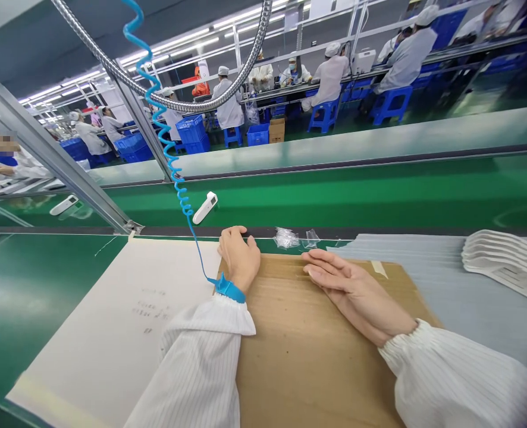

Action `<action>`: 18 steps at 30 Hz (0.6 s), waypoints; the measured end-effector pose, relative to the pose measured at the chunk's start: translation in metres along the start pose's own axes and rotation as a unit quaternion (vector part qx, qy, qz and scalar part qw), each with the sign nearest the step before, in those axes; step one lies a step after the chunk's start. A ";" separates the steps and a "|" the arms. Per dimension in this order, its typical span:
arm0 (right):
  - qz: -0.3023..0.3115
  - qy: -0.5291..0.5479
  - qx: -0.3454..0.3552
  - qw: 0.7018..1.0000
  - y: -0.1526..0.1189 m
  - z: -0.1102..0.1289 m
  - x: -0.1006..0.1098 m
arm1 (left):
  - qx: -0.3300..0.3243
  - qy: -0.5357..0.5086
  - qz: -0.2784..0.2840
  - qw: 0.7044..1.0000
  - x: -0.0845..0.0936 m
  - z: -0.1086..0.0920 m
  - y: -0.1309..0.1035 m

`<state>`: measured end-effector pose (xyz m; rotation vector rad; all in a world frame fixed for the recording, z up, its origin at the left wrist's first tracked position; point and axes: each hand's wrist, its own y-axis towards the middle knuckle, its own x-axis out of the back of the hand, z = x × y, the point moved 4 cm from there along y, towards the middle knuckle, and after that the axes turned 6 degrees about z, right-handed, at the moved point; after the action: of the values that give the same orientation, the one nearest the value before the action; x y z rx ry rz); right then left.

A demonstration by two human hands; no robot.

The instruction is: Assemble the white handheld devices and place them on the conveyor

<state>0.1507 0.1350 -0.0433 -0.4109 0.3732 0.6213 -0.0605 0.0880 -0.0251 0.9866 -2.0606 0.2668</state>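
My left hand is at the far left corner of a brown cardboard sheet, beside a white paper sheet. Its fingers bend forward, with a gap between thumb and forefinger; I see nothing in it, though the fingertips are partly hidden. A blue wrist strap circles that wrist, tied to a coiled blue cord. Over the cardboard's right half, my right hand has its fingers stretched out and palm turned left, holding nothing. Small clear plastic pieces lie just beyond the cardboard, between both hands.
A green conveyor belt runs beyond the bench, carrying a white handheld device and another. Stacked white plastic shells rest on foam sheeting at right. A metal post rises at left. People sit working farther back.
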 end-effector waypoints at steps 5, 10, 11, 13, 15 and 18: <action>0.017 -0.002 0.006 1.000 -0.001 0.001 -0.003 | -0.008 0.014 0.009 1.000 -0.002 0.001 0.000; 0.026 0.003 0.006 1.000 0.000 0.001 -0.003 | -0.011 0.020 0.010 1.000 -0.002 0.001 0.000; 0.027 0.004 0.005 1.000 0.000 0.001 -0.002 | -0.010 0.021 0.011 1.000 -0.002 0.001 0.000; 0.028 0.008 0.005 1.000 0.001 0.001 -0.002 | -0.009 0.023 0.010 1.000 -0.002 0.001 0.001; 0.024 0.012 0.007 1.000 0.001 0.000 -0.002 | -0.012 0.022 0.008 1.000 -0.002 0.002 0.001; 0.017 0.012 0.011 1.000 0.001 -0.001 -0.002 | -0.015 0.020 0.005 1.000 -0.002 0.003 0.002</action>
<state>0.1482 0.1347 -0.0435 -0.3916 0.4097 0.6455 -0.0627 0.0894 -0.0283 0.9468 -2.0275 0.2578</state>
